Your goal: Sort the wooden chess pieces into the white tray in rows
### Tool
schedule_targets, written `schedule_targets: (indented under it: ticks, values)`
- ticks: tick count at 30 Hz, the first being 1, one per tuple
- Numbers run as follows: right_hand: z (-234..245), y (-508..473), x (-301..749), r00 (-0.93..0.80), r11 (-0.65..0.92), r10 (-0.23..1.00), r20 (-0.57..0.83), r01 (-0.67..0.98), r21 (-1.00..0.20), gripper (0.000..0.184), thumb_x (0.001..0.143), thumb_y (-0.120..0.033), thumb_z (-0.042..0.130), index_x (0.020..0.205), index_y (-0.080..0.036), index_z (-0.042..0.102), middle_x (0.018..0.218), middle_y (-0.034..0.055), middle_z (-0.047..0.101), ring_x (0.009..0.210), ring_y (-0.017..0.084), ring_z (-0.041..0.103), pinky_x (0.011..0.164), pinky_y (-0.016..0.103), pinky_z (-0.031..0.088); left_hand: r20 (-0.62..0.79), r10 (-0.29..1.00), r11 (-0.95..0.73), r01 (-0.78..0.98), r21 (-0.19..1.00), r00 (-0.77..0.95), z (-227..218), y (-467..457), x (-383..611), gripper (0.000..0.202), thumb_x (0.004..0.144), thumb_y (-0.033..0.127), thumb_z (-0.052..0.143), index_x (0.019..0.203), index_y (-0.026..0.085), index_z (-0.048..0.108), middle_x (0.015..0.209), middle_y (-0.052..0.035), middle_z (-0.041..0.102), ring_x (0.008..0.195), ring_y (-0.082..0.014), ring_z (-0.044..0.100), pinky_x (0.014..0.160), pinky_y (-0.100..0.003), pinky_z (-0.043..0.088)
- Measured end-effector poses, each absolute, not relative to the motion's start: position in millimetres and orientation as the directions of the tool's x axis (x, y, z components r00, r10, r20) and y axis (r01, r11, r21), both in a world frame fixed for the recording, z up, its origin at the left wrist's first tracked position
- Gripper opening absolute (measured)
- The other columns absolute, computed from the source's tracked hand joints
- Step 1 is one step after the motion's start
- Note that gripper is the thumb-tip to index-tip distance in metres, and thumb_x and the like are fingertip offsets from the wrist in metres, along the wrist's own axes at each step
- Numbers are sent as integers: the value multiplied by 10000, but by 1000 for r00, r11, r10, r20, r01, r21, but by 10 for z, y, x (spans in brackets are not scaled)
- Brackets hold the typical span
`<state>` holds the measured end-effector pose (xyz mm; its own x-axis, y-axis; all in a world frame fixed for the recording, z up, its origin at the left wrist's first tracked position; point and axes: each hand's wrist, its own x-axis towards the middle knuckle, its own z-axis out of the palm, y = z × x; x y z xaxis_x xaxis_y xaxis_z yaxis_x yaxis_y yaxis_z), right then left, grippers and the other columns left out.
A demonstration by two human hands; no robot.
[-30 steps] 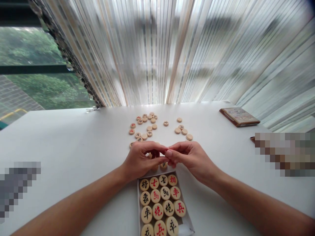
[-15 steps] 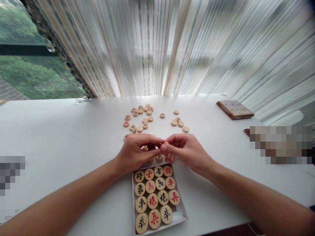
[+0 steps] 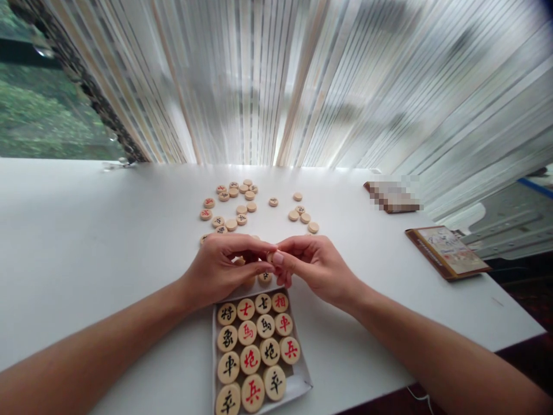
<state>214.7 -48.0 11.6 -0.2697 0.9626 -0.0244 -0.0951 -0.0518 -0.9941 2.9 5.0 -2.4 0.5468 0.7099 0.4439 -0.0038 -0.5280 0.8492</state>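
Observation:
Both hands meet above the far edge of a shallow white box (image 3: 299, 387). Between their fingertips is a small wooden xiangqi piece (image 3: 271, 257), mostly covered by the fingers. My right hand (image 3: 317, 266) pinches it with thumb and fingers. My left hand (image 3: 224, 268) is closed around its other side, thumb and fingertips touching it. Inside the box stand rows of round xiangqi pieces (image 3: 249, 359) with red and black characters facing up; the near right corner shows a gap. A few pieces (image 3: 265, 278) lie on the table just beyond the box, partly hidden by my hands.
Several loose xiangqi pieces (image 3: 242, 219) are scattered on the white table (image 3: 142, 230) beyond my hands, some face up, others blank side up. A smaller group (image 3: 305, 218) sits further right. Two flat brown boxes (image 3: 449, 251) lie at the right. A striped curtain (image 3: 259, 86) hangs behind.
My view has turned slightly right, so the box, pieces and hands appear shifted left. Both hands keep their hold on the small piece at nearly the same place over the box's far edge.

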Motion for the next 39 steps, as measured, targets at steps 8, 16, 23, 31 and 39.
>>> schedule_targets:
  ticks: [8,16,23,31,39]
  values:
    - [98,-484,2131,-254,-49,967,-21,-105,-993,360,799,-456,938,978,-162,833,723,30,765,617,126,669,593,244,563,444,713,-498,-54,865,542,-43,54,43,234,852,143,868,1085,131,853,896,-79,850,730,-136,770,646,-183,609]
    - [-1,-557,2224,-176,-34,983,-49,91,-995,351,773,-513,950,859,-201,816,624,33,707,536,138,601,497,224,497,414,653,-470,-89,878,634,-73,12,68,299,886,184,848,1169,88,838,942,-119,858,716,-154,769,632,-222,590]
    - [-90,-557,2368,-232,-13,970,-68,233,-972,294,852,-520,884,933,-241,834,682,100,745,627,212,713,586,264,599,318,665,-380,-60,923,675,-139,10,44,340,894,178,851,1226,109,821,1043,-114,856,969,-220,827,831,-260,660]
    - [102,-570,2171,-219,30,976,0,136,-990,350,830,-540,899,860,-198,825,653,69,746,548,166,651,502,242,549,404,668,-392,-167,905,625,-76,-6,49,269,880,135,844,1148,107,846,985,-130,863,865,-211,834,769,-263,670]
    - [156,-546,2164,-276,-20,961,-8,-42,-999,323,842,-473,905,909,-165,832,697,46,762,587,155,697,570,262,594,398,711,-422,-101,901,580,19,4,70,215,829,162,870,1037,110,860,748,-78,827,562,-128,712,499,-194,563]
